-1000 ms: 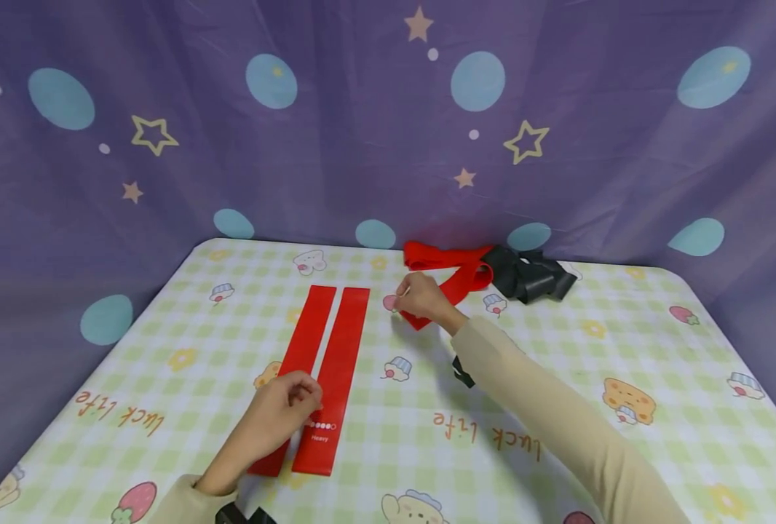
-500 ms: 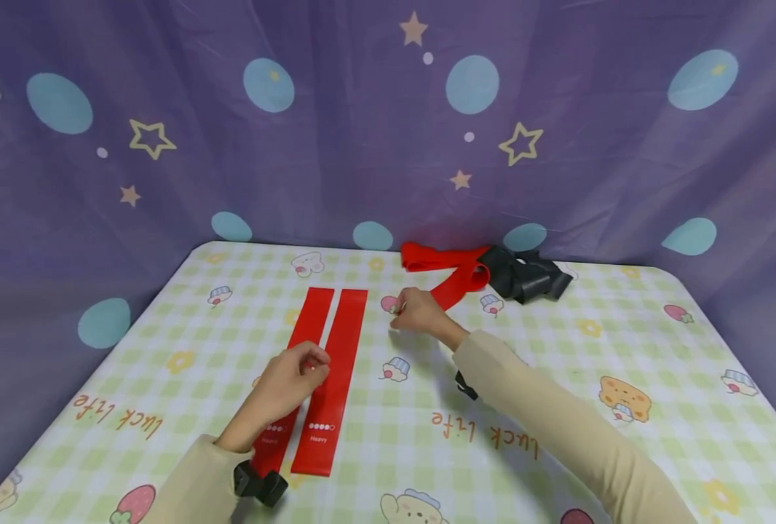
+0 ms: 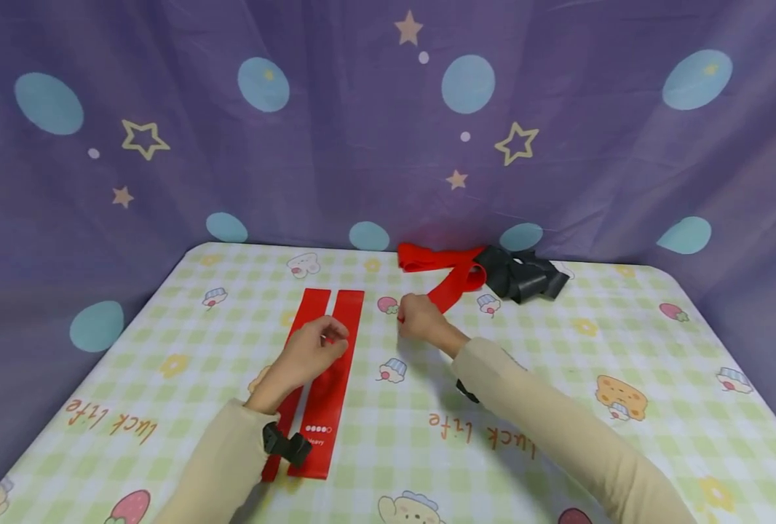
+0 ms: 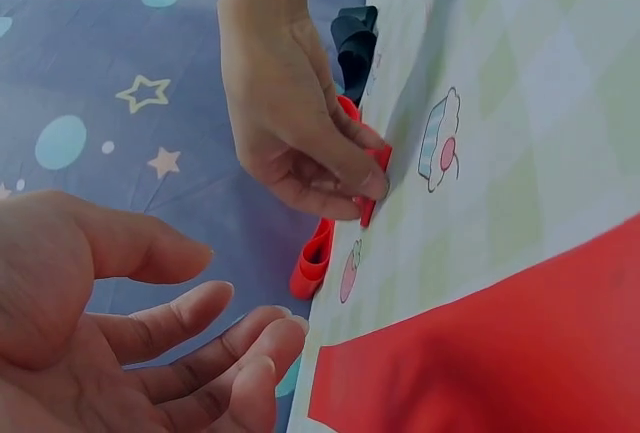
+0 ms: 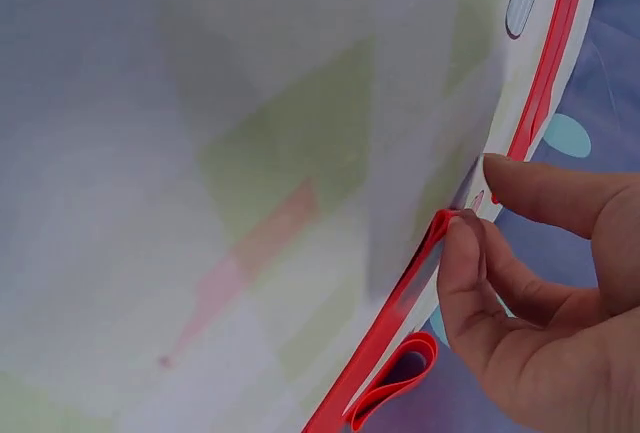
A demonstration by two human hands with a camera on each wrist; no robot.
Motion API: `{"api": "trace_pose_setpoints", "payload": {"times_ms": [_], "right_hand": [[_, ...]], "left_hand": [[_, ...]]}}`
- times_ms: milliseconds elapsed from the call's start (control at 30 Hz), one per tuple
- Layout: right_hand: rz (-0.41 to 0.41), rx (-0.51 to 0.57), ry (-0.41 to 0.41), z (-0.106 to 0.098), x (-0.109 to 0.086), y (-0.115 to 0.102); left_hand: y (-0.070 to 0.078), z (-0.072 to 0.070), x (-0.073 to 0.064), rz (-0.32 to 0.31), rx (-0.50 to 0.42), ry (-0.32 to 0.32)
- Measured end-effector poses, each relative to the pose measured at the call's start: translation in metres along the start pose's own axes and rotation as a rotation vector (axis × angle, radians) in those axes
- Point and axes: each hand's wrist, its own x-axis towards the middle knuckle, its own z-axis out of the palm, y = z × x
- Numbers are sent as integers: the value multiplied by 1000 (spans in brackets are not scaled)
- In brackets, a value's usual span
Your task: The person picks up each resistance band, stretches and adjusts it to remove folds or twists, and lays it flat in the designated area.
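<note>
While the relaxed left hand (image 3: 309, 353) has advanced, the right hand (image 3: 422, 319) seemingly pinches a red band (image 3: 450, 290).

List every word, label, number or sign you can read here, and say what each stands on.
"luck life": tablecloth, left side, upside down in the head view.
"luck life": tablecloth again, right of centre, also upside down.
"Heavy": right flat red strip, first letter partly covered.
Four filled dots, one hollow: same strip, above "Heavy".
No numbers or brand readable.
</note>
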Motion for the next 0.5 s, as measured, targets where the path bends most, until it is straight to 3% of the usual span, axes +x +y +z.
{"api": "trace_pose_setpoints", "payload": {"times_ms": [333, 500], "right_hand": [[24, 22, 18, -2, -3, 13], [23, 27, 39, -2, -4, 16]], "left_hand": [[4, 2, 24, 8, 40, -54], [9, 3, 38, 24, 62, -49]]}}
